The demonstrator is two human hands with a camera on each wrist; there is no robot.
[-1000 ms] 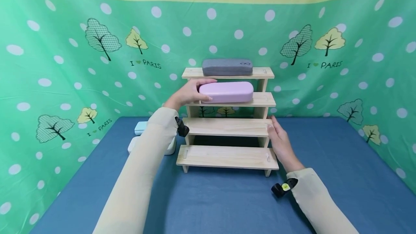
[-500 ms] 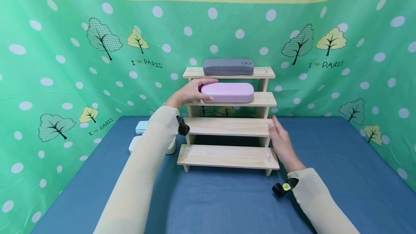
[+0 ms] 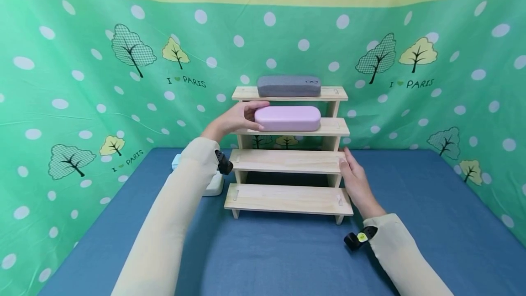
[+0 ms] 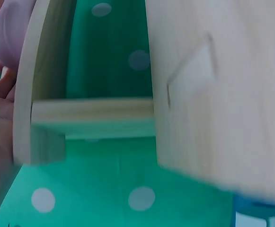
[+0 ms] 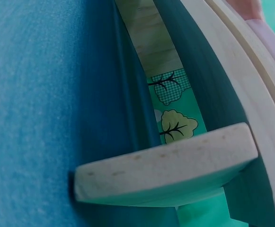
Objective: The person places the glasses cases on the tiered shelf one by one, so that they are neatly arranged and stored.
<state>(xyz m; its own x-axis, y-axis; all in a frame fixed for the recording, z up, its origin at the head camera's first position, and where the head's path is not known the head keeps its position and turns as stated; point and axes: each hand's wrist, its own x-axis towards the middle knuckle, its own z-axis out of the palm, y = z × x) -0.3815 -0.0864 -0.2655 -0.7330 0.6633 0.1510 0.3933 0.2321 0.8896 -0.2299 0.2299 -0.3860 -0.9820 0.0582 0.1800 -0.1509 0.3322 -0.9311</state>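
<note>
A lilac glasses case (image 3: 287,118) lies lengthwise on the third step of a light wooden stepped stand (image 3: 287,161). My left hand (image 3: 234,118) is at the case's left end, thumb in front and fingers above, spread and loosened around it. In the left wrist view, part of the case (image 4: 9,33) and the hand (image 4: 0,106) show behind a wooden shelf. My right hand (image 3: 356,182) rests against the stand's right side, its fingers fairly straight and the thumb touching the second step's end. The right wrist view shows the stand's underside; the right hand is out of that view.
A grey glasses case (image 3: 289,86) with a small spectacles mark sits on the top step. Left of the stand, a white case (image 3: 214,186) and a light blue one (image 3: 176,161) are partly hidden by my left sleeve. A green dotted cloth (image 3: 205,35) hangs behind the blue tabletop (image 3: 267,255).
The lilac case shifted slightly right, then stayed put. My left hand has loosened its grip and drawn a little left off the case's end. My right hand stays against the stand.
</note>
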